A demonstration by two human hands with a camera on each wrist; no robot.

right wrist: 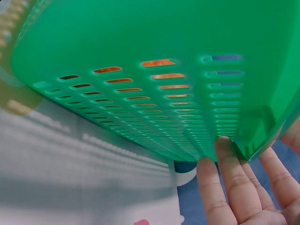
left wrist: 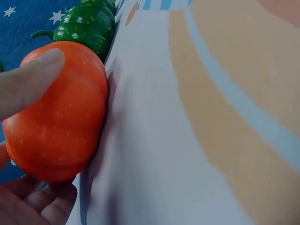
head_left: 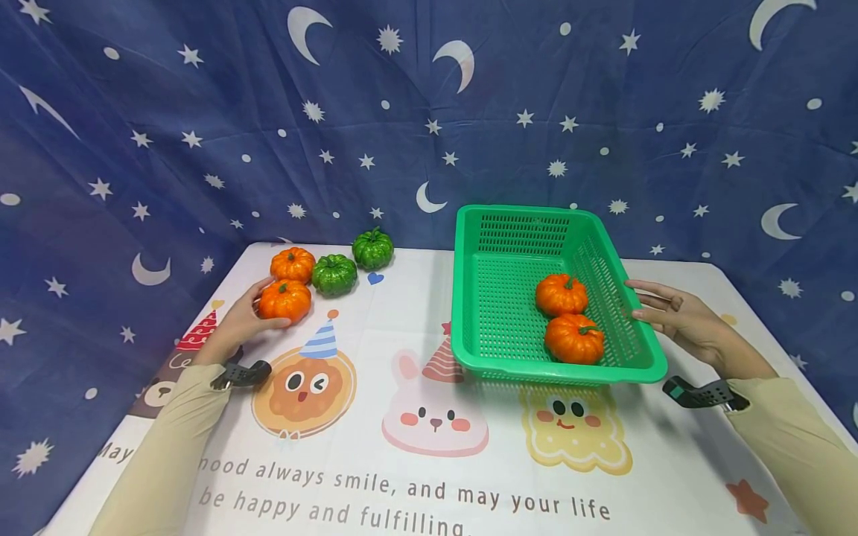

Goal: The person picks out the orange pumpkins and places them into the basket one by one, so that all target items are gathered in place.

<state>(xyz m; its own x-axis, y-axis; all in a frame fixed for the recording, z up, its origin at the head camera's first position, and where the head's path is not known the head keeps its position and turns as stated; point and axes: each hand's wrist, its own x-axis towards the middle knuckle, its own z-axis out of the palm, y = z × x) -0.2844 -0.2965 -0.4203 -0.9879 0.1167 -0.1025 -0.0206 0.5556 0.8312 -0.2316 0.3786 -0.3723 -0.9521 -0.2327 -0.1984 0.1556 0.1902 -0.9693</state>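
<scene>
My left hand [head_left: 244, 316] grips an orange pumpkin [head_left: 284, 301] at the left of the table, the thumb lying over it and the fingers around its far side. In the left wrist view the same pumpkin [left wrist: 58, 117] fills the grasp, close to the cloth. Beside it sit another orange pumpkin [head_left: 292, 265] and two green pumpkins [head_left: 334, 275]. My right hand [head_left: 690, 327] holds the right rim of a green plastic basket [head_left: 462, 313]. Its fingers [right wrist: 234, 183] touch the slotted outer wall. Two orange pumpkins [head_left: 561, 295] lie inside, against the basket's right side.
A white tablecloth [head_left: 415, 298] with cartoon prints and lettering covers the table. Behind and to the left hangs a dark blue curtain [head_left: 375, 171] with moons and stars. The basket stands near the back edge, right of centre.
</scene>
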